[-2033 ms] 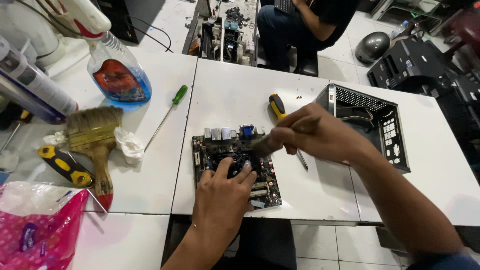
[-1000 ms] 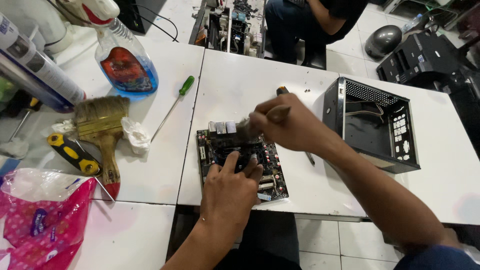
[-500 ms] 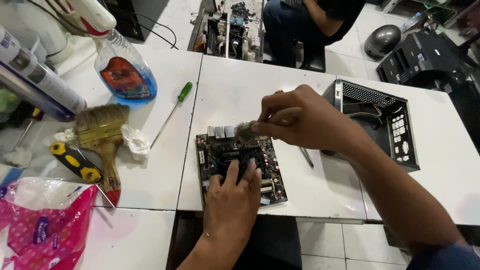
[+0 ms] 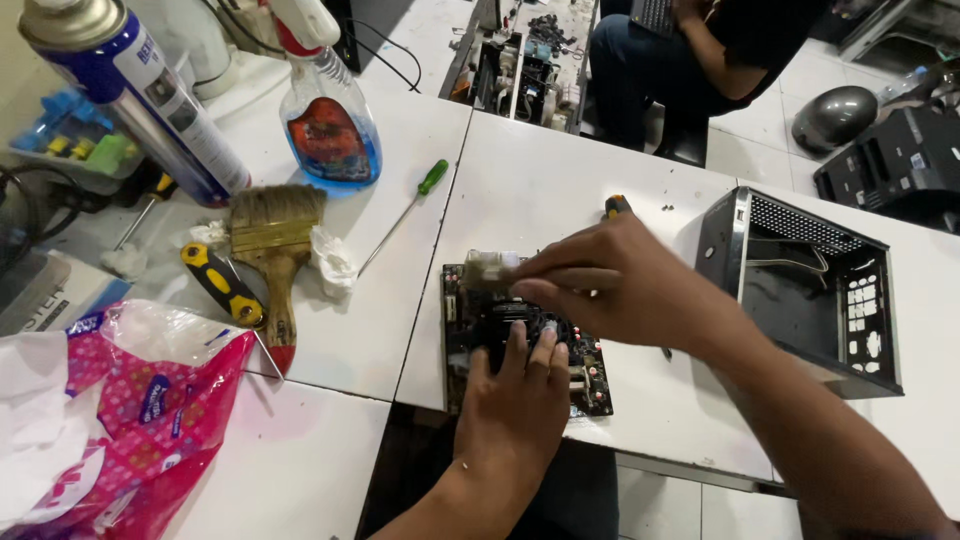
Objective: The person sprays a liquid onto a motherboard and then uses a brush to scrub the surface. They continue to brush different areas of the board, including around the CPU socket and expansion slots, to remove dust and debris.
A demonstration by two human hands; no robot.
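lying flat near the front edge of the white table [image 4: 560, 170], a small dark circuit board [image 4: 590, 378] is pressed down by the left hand [image 4: 515, 395], whose fingers [image 4: 518, 345] are laid close together across the board's middle, palm down. the board's upper part is covered by the right hand [image 4: 620, 285], which is curled, its fingers bunched around a thin pale tool that is blurred; what the tool is cannot be told, though its pale end is seen at the board's top left corner. a yellow-and-black screwdriver handle [image 4: 617, 206] is partly hidden behind the right hand. an open black computer case [image 4: 810, 290] is stood just right of the hands, its perforated top facing up. to the left, a green screwdriver [image 4: 405, 215] is laid on the table seam, and a wide paintbrush [image 4: 272, 250] is rested beside a crumpled white tissue [image 4: 333, 262] and a yellow-black tool [image 4: 220, 283]. further back, a blue spray bottle [image 4: 328, 115] and an aerosol can [image 4: 135, 95] are seen. a pink plastic bag [image 4: 130, 410] is heaped at the lower left. a seated person [image 4: 700, 60] in dark clothes is seen beyond the table.
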